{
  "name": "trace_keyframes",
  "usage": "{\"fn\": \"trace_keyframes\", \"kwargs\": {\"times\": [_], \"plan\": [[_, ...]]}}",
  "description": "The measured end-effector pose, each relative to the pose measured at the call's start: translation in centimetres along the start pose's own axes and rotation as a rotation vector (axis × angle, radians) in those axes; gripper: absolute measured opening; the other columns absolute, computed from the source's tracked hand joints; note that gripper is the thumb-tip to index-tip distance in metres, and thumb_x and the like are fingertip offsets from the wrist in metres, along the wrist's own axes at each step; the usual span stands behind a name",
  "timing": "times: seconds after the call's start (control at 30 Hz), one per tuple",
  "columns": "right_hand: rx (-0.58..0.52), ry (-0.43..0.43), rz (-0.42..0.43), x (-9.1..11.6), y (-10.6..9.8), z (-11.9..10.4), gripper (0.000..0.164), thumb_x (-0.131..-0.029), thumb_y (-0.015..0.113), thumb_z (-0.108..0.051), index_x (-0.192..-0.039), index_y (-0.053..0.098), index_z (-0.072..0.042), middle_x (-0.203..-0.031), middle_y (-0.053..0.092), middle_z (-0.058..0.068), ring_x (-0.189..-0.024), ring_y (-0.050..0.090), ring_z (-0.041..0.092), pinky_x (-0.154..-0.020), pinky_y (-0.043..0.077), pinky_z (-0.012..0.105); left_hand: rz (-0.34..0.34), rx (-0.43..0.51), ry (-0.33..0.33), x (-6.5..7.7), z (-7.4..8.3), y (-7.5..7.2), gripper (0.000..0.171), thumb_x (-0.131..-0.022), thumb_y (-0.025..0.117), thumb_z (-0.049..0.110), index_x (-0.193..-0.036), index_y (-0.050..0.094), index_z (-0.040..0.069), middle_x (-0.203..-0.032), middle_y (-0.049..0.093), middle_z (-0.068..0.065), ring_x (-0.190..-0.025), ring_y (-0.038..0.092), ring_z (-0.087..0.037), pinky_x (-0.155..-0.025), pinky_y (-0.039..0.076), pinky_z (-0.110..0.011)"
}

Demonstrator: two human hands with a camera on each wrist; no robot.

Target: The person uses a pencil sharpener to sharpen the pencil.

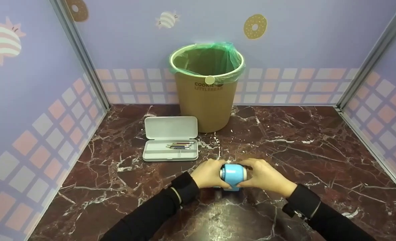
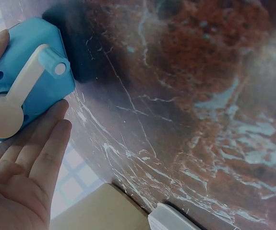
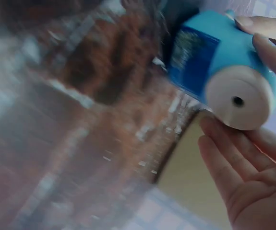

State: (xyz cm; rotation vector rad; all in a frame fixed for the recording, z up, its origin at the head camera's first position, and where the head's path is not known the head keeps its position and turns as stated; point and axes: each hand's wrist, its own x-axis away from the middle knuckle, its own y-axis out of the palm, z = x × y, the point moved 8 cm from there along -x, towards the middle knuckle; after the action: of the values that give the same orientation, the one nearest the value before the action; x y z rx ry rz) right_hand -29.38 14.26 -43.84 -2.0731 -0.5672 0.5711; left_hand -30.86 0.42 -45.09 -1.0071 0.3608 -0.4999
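Note:
A blue crank pencil sharpener (image 1: 234,172) is between both hands at the front middle of the table. My left hand (image 1: 208,174) grips its left side, thumb on one side and fingers on the other. The left wrist view shows the white crank handle (image 2: 25,79) with its blue knob on that side. From the right, my right hand (image 1: 264,175) holds the sharpener's other end, by the white round face (image 3: 243,103) with a small dark hole. A dark blue see-through shavings drawer (image 3: 194,62) shows below the body. Whether the base touches the table cannot be told.
Left of centre lies an open white pencil case (image 1: 161,155), with several pencils (image 1: 181,145) inside. Behind it stands a tan bin (image 1: 206,103) lined with a green bag (image 1: 229,55). Patterned walls (image 1: 305,40) enclose the dark red marbled table (image 1: 285,147).

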Motion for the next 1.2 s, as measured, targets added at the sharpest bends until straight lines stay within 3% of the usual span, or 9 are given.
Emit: {"fn": "trace_keyframes", "kwargs": {"times": [0.23, 0.4, 0.7, 1.2], "plan": [[-0.192, 0.156, -0.043, 0.9, 1.8, 2.9, 0.066, -0.076, 0.090, -0.035, -0.128, 0.066, -0.002, -0.118, 0.075, 0.011, -0.104, 0.074, 0.024, -0.088, 0.060, 0.033, -0.016, 0.006, -0.019, 0.0, -0.1, 0.1, 0.074, -0.069, 0.094, 0.039, -0.130, 0.066, 0.007, -0.110, 0.077, -0.008, -0.090, 0.073, -0.019, -0.078, 0.057, -0.025], [-0.265, 0.195, -0.063, 1.1, 3.0, 3.9, 0.065, -0.077, 0.089, -0.032, -0.129, 0.065, -0.002, -0.115, 0.076, 0.009, -0.100, 0.071, 0.017, -0.086, 0.057, 0.025, -0.014, 0.013, -0.015, 0.0, -0.1, 0.1, 0.071, -0.068, 0.095, 0.038, -0.126, 0.067, 0.007, -0.107, 0.077, -0.008, -0.087, 0.072, -0.017, -0.077, 0.056, -0.024], [-0.276, 0.152, -0.072, 0.9, 3.3, 4.2, 0.062, -0.078, 0.088, -0.033, -0.128, 0.065, -0.005, -0.115, 0.075, 0.007, -0.099, 0.071, 0.012, -0.084, 0.057, 0.023, -0.013, 0.025, -0.005, -0.1, -0.1, 0.0, 0.068, -0.068, 0.095, 0.036, -0.122, 0.068, 0.007, -0.104, 0.078, -0.008, -0.085, 0.072, -0.016, -0.075, 0.055, -0.023], [-0.179, 0.079, -0.034, 0.6, 2.6, 3.9, 0.050, -0.073, 0.091, -0.032, -0.113, 0.073, -0.010, -0.102, 0.079, 0.001, -0.086, 0.070, 0.002, -0.077, 0.057, 0.021, -0.037, 0.010, 0.025, -0.2, -0.1, 0.1, 0.061, -0.069, 0.094, 0.036, -0.117, 0.069, 0.008, -0.102, 0.077, -0.006, -0.084, 0.071, -0.015, -0.075, 0.055, -0.023]]}}
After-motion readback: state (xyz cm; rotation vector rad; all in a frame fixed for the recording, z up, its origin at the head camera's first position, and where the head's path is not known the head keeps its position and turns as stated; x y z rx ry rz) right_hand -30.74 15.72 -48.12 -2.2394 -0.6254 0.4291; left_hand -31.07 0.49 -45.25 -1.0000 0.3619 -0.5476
